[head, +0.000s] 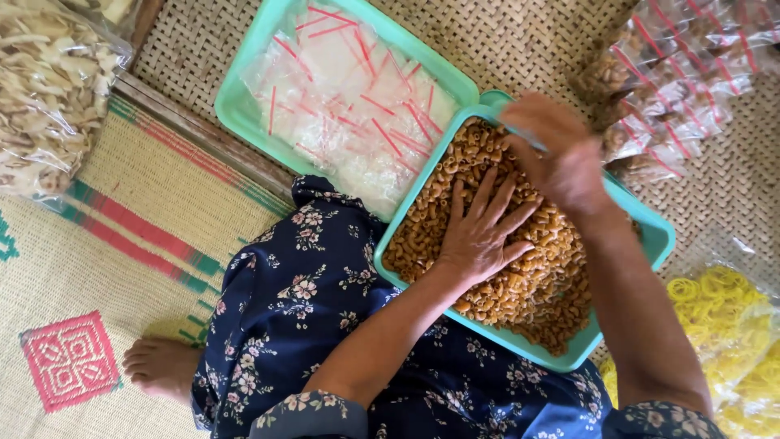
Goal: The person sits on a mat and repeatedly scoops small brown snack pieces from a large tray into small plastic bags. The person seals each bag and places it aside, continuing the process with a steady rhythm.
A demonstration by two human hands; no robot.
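1. The left hand (pixel 479 232), at the centre of the frame, lies flat with fingers spread wide on a heap of golden-brown macaroni snacks (pixel 520 284).
2. The right hand (pixel 561 154), just above and right of it, hovers over the same heap with fingers curled; it is blurred, and I cannot tell whether it holds anything.
3. The snacks fill a turquoise tray (pixel 658 240) resting on the person's lap, over a dark blue floral dress (pixel 301 301).
4. A second turquoise tray (pixel 236 106), at upper centre, touches the first and holds clear plastic bags with red strips (pixel 349 106).
5. The floor is covered with woven mats: a fine straw mat (pixel 106 268) with red and green stripes at left, and a coarser plaited one (pixel 520 36) at top.
6. Filled snack packets (pixel 682 73) lie at upper right, yellow rubber bands (pixel 723 317) at lower right, a bag of pale chips (pixel 49 89) at upper left, and a bare foot (pixel 158 366) at lower left.
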